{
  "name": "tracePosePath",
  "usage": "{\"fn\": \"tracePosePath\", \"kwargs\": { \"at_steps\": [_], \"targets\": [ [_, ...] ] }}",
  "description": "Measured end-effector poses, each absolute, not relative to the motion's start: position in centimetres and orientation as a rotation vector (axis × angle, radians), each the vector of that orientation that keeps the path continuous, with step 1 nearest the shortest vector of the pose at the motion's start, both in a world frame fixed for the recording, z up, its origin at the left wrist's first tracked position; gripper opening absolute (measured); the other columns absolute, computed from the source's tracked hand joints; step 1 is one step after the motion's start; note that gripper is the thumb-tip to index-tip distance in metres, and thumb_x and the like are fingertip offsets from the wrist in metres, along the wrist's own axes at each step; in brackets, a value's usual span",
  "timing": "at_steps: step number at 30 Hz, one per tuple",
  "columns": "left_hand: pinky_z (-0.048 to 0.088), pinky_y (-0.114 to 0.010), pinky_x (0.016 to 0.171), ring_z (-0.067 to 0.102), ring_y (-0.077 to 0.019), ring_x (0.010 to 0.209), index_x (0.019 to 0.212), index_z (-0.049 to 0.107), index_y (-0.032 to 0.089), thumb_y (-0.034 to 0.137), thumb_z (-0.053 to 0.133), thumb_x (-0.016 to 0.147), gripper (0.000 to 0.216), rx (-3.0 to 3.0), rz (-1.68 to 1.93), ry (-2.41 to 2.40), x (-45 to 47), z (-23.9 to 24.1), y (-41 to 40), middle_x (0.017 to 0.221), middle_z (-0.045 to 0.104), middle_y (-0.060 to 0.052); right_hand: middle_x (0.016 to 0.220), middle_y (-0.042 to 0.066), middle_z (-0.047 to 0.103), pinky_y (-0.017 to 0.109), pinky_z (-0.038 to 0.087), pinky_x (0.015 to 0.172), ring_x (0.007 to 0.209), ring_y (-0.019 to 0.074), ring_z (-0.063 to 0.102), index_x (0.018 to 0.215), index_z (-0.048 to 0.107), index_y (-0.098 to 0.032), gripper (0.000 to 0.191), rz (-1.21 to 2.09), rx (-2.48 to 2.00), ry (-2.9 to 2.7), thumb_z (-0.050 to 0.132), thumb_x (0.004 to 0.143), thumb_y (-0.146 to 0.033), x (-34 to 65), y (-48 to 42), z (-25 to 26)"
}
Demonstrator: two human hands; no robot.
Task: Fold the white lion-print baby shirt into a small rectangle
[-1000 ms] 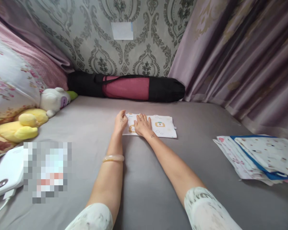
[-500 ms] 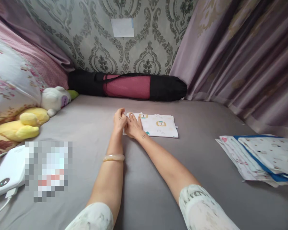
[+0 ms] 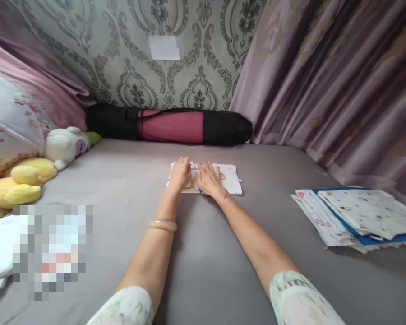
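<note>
While both hands lie spread flat, left hand (image 3: pixel 180 174) and right hand (image 3: pixel 208 178) press the folded cloth (image 3: pixel 228 177) mid-frame on the bed (image 3: pixel 223 253) | step: smoothing the fold | next: probably needs a grip on an edge

Both hands, left hand (image 3: pixel 180 173) and right hand (image 3: pixel 208 177), flat on folded cloth (image 3: pixel 228 177)

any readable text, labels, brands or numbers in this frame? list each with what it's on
None can be read.
Folded cloth under the left hand and right hand: printed pictures only, too small to make out.
White patch on the wallpaper: blank.
Sleeve print: blurred.
Cloth stack: small motifs, no words.
</note>
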State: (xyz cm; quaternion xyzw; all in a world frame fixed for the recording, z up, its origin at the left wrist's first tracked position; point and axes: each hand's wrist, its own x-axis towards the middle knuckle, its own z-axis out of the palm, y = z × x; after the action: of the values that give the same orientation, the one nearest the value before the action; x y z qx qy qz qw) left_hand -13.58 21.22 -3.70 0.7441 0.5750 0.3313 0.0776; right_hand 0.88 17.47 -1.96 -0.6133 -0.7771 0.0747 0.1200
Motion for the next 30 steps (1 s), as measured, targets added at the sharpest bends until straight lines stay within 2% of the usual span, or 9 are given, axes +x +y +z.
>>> {"fn": "tracePosePath", "kwargs": {
  "at_steps": [4,11,19,25,30],
  "targets": [
    [0.03,-0.053,0.116,0.034,-0.03,0.144,0.136,0.05,0.015,0.018,0.04,0.095,0.042,2.393,0.735,1.701,-11.3,-4.0,20.1,0.146,0.05,-0.018,0.161,0.012,0.026,0.055,0.008,0.119,0.15,0.0265,0.017,0.152,0.036,-0.016,0.054,0.172,-1.825,-2.268,0.028,0.101,-0.033,3.0,17.6,-2.6],
    [0.022,-0.058,0.117,0.027,-0.032,0.148,0.145,0.042,0.016,0.031,0.035,0.099,0.049,2.321,0.472,1.757,-10.5,-4.7,19.0,0.156,0.036,-0.019,0.159,0.011,0.032,0.051,0.011,0.119,0.149,0.0259,0.022,0.15,0.039,-0.018,0.054,0.093,-1.805,-2.286,0.027,0.101,-0.034,3.2,17.7,-3.9],
    [0.021,-0.056,0.118,0.026,-0.0317,0.148,0.146,0.041,0.015,0.032,0.033,0.1,0.05,2.325,0.43,1.77,-10.5,-4.4,18.9,0.157,0.035,-0.018,0.159,0.011,0.032,0.051,0.01,0.119,0.149,0.0262,0.022,0.15,0.039,-0.018,0.053,0.108,-1.796,-2.282,0.027,0.101,-0.034,3.3,17.9,-4.0],
    [0.026,-0.054,0.116,0.031,-0.0308,0.146,0.14,0.047,0.016,0.034,0.037,0.099,0.046,2.345,0.525,1.788,-10.7,-4.3,19.3,0.155,0.039,-0.019,0.161,0.012,0.028,0.049,0.012,0.12,0.149,0.0253,0.021,0.152,0.035,-0.016,0.055,0.189,-1.813,-2.258,0.026,0.102,-0.036,3.9,18.0,-3.2],
    [0.019,-0.055,0.119,0.028,-0.0305,0.147,0.139,0.049,0.015,0.038,0.032,0.1,0.049,2.321,0.601,2.023,-11.2,-4.5,19.7,0.156,0.038,-0.018,0.162,0.014,0.023,0.052,0.007,0.12,0.15,0.027,0.016,0.152,0.033,-0.012,0.057,0.119,-1.921,-2.117,0.024,0.103,-0.037,5.0,18.5,-3.1]
  ]
}}
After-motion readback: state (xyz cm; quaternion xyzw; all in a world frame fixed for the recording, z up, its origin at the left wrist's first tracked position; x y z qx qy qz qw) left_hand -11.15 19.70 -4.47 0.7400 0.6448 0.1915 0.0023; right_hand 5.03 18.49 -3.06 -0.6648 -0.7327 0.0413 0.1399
